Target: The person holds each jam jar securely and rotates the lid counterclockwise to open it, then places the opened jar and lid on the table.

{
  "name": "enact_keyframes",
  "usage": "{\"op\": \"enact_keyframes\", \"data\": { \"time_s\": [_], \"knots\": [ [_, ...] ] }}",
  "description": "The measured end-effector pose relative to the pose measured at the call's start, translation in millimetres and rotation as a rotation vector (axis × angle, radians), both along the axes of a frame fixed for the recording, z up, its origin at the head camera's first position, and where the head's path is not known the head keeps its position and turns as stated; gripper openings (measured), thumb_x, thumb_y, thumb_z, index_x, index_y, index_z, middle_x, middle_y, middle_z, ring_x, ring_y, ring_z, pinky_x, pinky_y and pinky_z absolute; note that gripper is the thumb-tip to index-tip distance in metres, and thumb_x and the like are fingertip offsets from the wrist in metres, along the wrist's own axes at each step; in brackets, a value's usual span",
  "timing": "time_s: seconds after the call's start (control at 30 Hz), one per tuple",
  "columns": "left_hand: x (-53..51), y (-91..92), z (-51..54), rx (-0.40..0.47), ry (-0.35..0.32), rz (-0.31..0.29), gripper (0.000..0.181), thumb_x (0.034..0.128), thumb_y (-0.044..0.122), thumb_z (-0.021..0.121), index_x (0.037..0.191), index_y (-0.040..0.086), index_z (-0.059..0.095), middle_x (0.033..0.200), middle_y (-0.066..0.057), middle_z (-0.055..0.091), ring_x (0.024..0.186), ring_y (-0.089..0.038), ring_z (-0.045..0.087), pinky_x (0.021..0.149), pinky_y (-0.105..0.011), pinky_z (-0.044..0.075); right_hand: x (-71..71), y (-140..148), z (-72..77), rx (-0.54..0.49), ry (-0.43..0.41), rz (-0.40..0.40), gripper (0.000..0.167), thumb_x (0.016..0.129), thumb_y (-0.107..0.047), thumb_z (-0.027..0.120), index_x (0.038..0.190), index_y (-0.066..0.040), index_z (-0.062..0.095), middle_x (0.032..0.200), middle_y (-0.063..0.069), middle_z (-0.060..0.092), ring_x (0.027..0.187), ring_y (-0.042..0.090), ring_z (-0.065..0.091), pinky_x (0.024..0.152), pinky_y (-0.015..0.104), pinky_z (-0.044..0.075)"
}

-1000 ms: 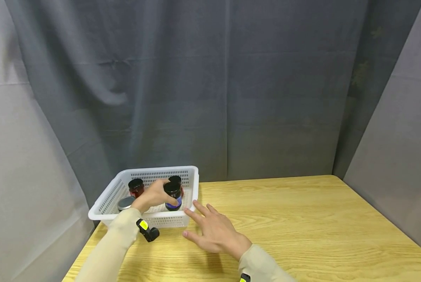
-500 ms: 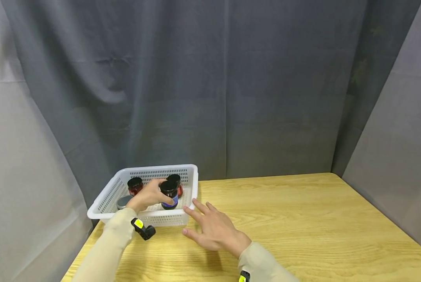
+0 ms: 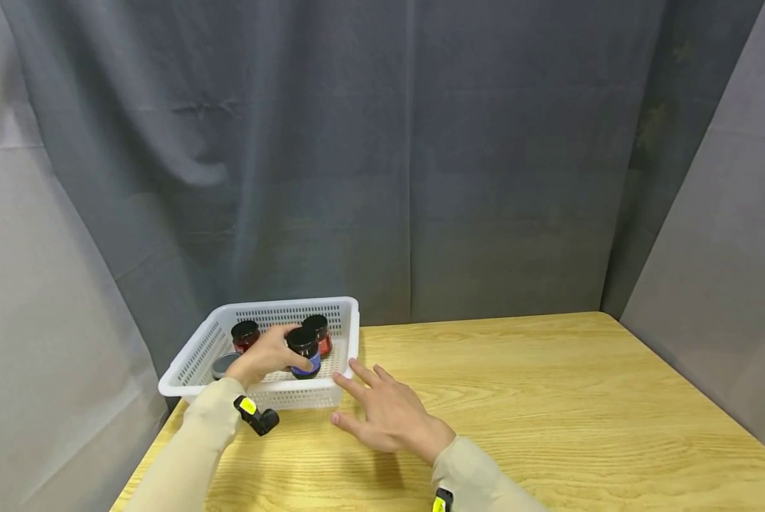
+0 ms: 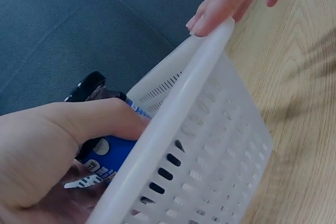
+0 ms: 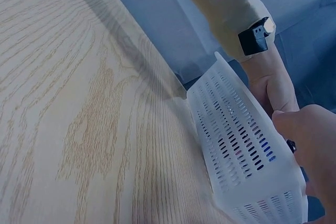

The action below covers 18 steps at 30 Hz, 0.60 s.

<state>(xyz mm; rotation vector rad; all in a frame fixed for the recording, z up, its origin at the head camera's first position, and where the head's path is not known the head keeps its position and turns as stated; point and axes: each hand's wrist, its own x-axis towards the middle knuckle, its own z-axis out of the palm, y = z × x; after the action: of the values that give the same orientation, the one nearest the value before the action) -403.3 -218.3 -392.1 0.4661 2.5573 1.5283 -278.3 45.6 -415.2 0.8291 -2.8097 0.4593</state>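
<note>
In the head view the left hand (image 3: pixel 269 355) grips a black-lidded jar with a blue label (image 3: pixel 305 353) inside the white basket (image 3: pixel 293 386). The left wrist view shows its thumb across the blue label (image 4: pixel 113 156). Right beside that jar stands a black-lidded jar with a red label (image 3: pixel 319 334). Another dark-lidded red jar (image 3: pixel 245 334) is behind the left hand, and a grey-lidded jar (image 3: pixel 225 365) is partly hidden by the hand. The right hand (image 3: pixel 389 416), fingers spread, touches the basket's near right corner with its fingertips.
The basket sits at the left end of the wooden table (image 3: pixel 549 398). A dark grey curtain (image 3: pixel 331 156) hangs behind it, with lighter cloth (image 3: pixel 43 299) at the left and more (image 3: pixel 728 284) at the right.
The left hand has moved the blue-labelled jar a little to the left within the basket, uncovering more of the red-labelled jar. The right hand has stayed at the basket's corner.
</note>
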Motion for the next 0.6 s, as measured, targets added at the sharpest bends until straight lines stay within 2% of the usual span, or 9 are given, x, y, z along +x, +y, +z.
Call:
{"op": "enact_keyframes", "data": {
  "time_s": [0.1,0.3,0.43,0.6],
  "knots": [
    [1.0,-0.1,-1.6,-0.018,0.0,-0.003,0.078,0.0678,-0.001,0.092,0.138,-0.001,0.059,0.11,-0.013,0.072,0.097,-0.026,0.069,0.081,-0.043,0.06,0.1,-0.2,-0.4,0.004,-0.006,0.0,0.07,0.1,-0.07,0.042,0.159,-0.033,0.043,0.166,0.004,0.032,0.139,0.048,0.043,0.101,0.061,0.047],
    [1.6,-1.0,-2.3,-0.058,0.042,0.006,0.085,0.0663,0.003,0.094,0.143,0.004,0.056,0.121,-0.011,0.068,0.101,-0.025,0.067,0.09,-0.044,0.055,0.4,-0.3,0.0,0.004,-0.003,0.003,0.07,0.1,-0.07,0.042,0.159,-0.033,0.042,0.166,0.004,0.032,0.14,0.047,0.042,0.101,0.061,0.047],
    [2.8,-0.9,-0.6,-0.06,0.055,-0.006,0.079,0.0667,0.003,0.093,0.138,0.004,0.06,0.12,-0.012,0.068,0.103,-0.027,0.066,0.093,-0.046,0.054,1.2,-0.8,0.9,0.002,-0.005,0.001,0.069,0.1,-0.07,0.042,0.159,-0.034,0.042,0.167,0.004,0.031,0.14,0.048,0.042,0.101,0.061,0.047],
    [4.0,-1.0,2.5,-0.116,0.073,0.071,0.086,0.0674,0.01,0.094,0.144,0.005,0.055,0.13,-0.013,0.064,0.114,-0.031,0.06,0.101,-0.053,0.048,0.9,-1.1,0.5,0.002,-0.009,0.0,0.068,0.101,-0.069,0.043,0.159,-0.035,0.042,0.167,0.003,0.031,0.14,0.048,0.041,0.099,0.062,0.048]
  ]
}}
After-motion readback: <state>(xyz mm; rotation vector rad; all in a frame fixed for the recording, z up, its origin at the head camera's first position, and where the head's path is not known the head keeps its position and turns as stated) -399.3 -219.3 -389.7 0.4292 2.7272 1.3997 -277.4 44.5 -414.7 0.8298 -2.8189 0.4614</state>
